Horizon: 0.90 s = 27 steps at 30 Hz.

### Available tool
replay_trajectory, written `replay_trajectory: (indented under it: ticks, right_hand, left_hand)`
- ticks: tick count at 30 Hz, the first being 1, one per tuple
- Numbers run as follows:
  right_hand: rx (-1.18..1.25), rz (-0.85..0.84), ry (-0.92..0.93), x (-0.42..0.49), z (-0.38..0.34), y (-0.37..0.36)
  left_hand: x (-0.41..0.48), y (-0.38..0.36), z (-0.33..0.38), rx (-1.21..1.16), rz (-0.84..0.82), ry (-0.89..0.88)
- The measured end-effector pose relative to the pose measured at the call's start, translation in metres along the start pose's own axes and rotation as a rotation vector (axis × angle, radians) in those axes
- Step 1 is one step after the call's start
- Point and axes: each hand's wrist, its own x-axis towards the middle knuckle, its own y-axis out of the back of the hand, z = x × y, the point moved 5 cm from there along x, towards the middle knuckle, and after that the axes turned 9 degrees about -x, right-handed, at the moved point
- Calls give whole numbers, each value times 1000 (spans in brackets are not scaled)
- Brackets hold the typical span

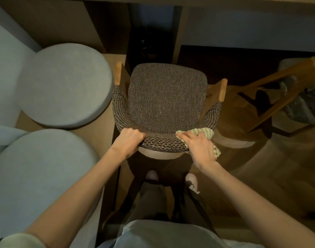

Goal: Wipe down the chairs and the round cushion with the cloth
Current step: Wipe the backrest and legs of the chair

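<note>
Wooden floor (278,169) under a dim desk (242,2), with a tweed armchair (167,97) pulled out between pale round cushion (67,83) and a second wooden chair (271,97). Curved backrest is gripped by the left hand (129,140); the green checked cloth (205,133) is pressed onto the backrest's right end by the right hand (197,145), clenched around it.

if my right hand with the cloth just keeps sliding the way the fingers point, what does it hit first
Probably your left hand. The right hand points left along the woven chair backrest, pressing the cloth on it, and the left hand grips that same rim.
</note>
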Motion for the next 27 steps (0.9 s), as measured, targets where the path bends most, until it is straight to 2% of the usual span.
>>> replay_trajectory:
  ticks: [5,7,10,12,16,21,27]
  right_hand:
    - [-6,108,65,2,1,1]
    - [-33,113,177,7,4,-2]
    - [7,209,305,13,3,-1]
    - [62,279,345,14,-2,-2]
    - [193,396,386,13,-3,-10]
    - [121,605,423,9,-5,-15]
    - [195,700,535,1,-27,-16]
  left_hand:
    - [-20,-1,-4,-209,290,-123]
    - [-18,-3,-5,-194,290,-195]
    - [-4,-11,-9,-151,125,-214]
    - [5,-13,-10,-139,92,-218]
    - [6,-11,-8,-96,216,-345]
    - [1,-17,-10,-25,389,-405]
    - [-23,-28,-22,-53,417,-395]
